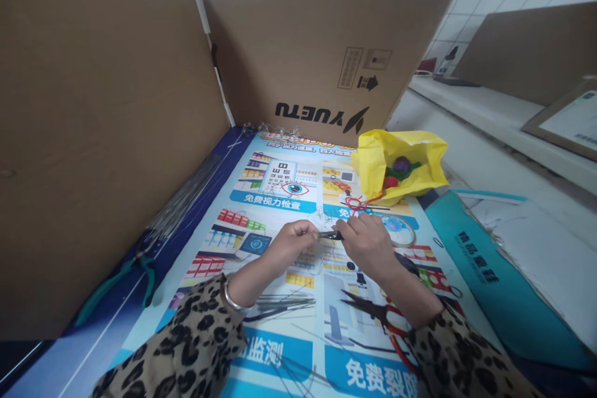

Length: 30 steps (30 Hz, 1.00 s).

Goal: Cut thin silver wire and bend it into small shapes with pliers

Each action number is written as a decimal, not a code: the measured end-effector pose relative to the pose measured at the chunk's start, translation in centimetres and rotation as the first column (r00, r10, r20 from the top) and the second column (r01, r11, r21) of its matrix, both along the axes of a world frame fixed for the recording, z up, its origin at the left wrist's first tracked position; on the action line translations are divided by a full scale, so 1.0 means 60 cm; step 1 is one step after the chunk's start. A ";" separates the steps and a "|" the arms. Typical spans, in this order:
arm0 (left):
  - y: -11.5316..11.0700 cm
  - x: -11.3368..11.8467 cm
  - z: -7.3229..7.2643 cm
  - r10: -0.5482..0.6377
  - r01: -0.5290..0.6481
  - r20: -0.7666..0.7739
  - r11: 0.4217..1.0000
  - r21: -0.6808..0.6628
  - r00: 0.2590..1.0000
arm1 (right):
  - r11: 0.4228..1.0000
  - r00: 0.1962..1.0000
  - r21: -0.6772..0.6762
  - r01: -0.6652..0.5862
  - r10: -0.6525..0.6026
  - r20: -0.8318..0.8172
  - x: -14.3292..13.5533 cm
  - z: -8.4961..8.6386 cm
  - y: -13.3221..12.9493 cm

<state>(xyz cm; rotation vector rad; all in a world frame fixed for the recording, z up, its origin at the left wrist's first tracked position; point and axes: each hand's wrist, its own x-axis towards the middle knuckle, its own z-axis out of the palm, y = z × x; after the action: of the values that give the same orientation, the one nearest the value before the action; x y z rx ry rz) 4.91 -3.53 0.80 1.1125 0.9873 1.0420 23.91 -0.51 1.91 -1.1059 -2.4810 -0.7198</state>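
Over the middle of the printed poster (280,249), my left hand (293,245) pinches something small at its fingertips, too fine to make out, at the tip of small dark pliers (332,235). Wrapped round the pliers' handles is my right hand (368,245), just to the right. The two hands are close together but apart. Below my right forearm lie red-handled scissors (380,314), blades apart. Thin wires (284,306) rest below my left hand, with more loose strands lower down.
Cardboard panels (298,43) stand at the left and back. At the right back sits a yellow bag (373,165) holding coloured yarn, beside a teal box (489,261). Green-handled pliers (149,280) and a bundle of wires (181,199) lie on the left.
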 end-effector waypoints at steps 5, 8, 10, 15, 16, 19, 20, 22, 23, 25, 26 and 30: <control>0.000 -0.001 0.001 -0.003 0.003 -0.011 1.000 0.006 1.000 | 1.000 1.000 0.002 0.002 -0.002 -0.003 0.000 -0.003 0.001; 0.000 -0.001 0.006 0.015 -0.013 -0.058 0.999 0.037 0.998 | 1.000 1.000 -0.024 -0.003 0.003 -0.001 -0.002 -0.005 0.003; 0.000 0.000 0.010 0.038 -0.031 -0.094 0.997 0.070 0.995 | 0.999 1.000 -0.046 -0.005 0.005 -0.005 -0.003 -0.006 0.004; 0.000 -0.001 0.011 0.047 -0.031 -0.136 0.992 0.119 0.990 | 0.995 1.000 -0.102 -0.020 0.017 -0.026 -0.005 -0.009 0.006; 0.000 -0.001 0.010 0.046 -0.029 -0.140 0.992 0.121 0.989 | 0.993 0.999 -0.117 -0.024 0.020 -0.027 -0.006 -0.010 0.007; -0.001 -0.003 0.010 0.041 -0.022 -0.152 0.992 0.126 0.987 | 0.987 0.999 -0.158 -0.026 0.022 -0.025 -0.006 -0.011 0.008; -0.001 -0.003 0.010 0.039 -0.019 -0.159 0.992 0.128 0.987 | 0.985 1.000 -0.171 -0.021 0.018 -0.024 -0.007 -0.011 0.008; -0.002 -0.004 0.011 0.037 -0.015 -0.169 0.992 0.128 0.985 | 0.980 1.000 -0.199 -0.007 0.003 -0.022 -0.007 -0.011 0.007; -0.002 -0.003 0.011 0.034 -0.014 -0.169 0.992 0.122 0.985 | 0.976 1.000 -0.218 0.003 -0.007 -0.019 -0.007 -0.010 0.006; -0.001 -0.002 0.009 0.034 -0.019 -0.146 0.995 0.103 0.989 | 0.962 0.999 -0.272 0.033 -0.037 -0.011 -0.009 -0.008 0.005; -0.001 -0.001 0.008 0.036 -0.024 -0.128 0.996 0.091 0.991 | 0.948 0.998 -0.313 0.053 -0.057 -0.004 -0.010 -0.007 0.004; 0.002 0.002 -0.001 0.051 -0.047 -0.081 0.998 0.047 0.995 | 0.849 0.991 -0.512 0.128 -0.130 0.032 -0.013 -0.001 0.003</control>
<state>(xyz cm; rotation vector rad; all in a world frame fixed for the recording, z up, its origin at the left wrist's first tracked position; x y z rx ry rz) 5.01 -3.41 0.75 1.1808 1.0657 1.0692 23.12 -0.32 1.86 -1.4586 -2.6910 -0.0658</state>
